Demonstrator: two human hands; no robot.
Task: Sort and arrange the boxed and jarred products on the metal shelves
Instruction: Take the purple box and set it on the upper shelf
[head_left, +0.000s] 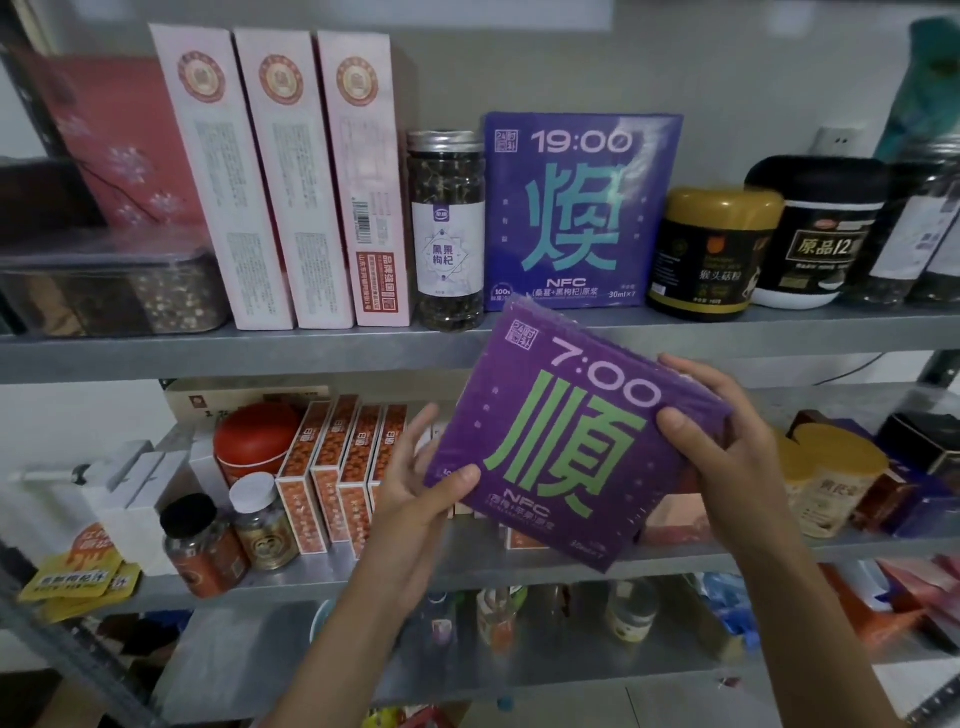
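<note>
Holding: you grip the tilted purple box (566, 441) with both hands.
Left hand (415, 493): pinches its 8 o'clock corner.
Right hand (722, 447): clasps its 3 o'clock edge.

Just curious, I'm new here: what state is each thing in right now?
purple 7:00 box: held tilted in both hands.
left hand: grips the box's lower left edge.
right hand: grips its right edge.
blue 19:00 box: upright, upper shelf.
silver-lidded jar: upright, lid on.
gold-lidded jar: upright, lid on.
</note>
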